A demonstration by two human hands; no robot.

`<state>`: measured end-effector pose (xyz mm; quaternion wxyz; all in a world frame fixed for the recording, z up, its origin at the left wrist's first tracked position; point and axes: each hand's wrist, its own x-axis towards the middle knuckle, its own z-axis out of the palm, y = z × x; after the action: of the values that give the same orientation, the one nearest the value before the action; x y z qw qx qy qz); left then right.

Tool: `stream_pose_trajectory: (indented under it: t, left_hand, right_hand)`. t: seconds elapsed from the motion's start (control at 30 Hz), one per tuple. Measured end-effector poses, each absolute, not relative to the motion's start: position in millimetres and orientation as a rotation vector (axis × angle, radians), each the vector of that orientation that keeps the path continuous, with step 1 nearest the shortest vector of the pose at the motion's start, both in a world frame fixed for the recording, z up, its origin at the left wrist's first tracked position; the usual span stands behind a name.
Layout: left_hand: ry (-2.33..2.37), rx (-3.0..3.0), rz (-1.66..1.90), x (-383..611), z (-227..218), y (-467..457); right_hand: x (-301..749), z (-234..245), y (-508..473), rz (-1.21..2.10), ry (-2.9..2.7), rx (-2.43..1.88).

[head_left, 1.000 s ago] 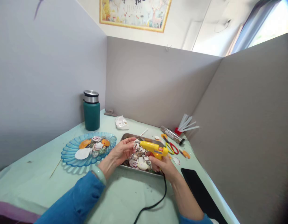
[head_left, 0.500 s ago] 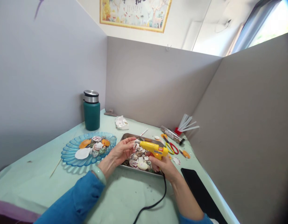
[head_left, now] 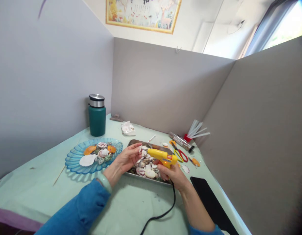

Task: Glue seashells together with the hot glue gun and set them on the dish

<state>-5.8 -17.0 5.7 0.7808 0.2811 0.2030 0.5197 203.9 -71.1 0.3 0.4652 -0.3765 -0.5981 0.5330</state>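
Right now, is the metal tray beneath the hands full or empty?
Not empty: many shells lie in the metal tray. Part is hidden, so I cannot tell whether it is completely full.

Front tablecloth (head_left: 126, 202) offers passage left of the black cord (head_left: 163, 215); tray (head_left: 146, 179) blocks beyond

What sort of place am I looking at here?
Probably a small craft workstation: gray partition panels stand around the covered table, a metal tray on it holds seashells, and the right hand grips a yellow glue gun.
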Motion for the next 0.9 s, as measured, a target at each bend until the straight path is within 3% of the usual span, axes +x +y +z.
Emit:
stream_pose_trajectory:
  t: [0.9]
  left_hand:
    - [0.465, 0.701, 1.111, -4.7, 3.7, -17.1]
  right_hand:
    - [200.9, 0.9, -70.9, 1.259, -1.456, -0.944]
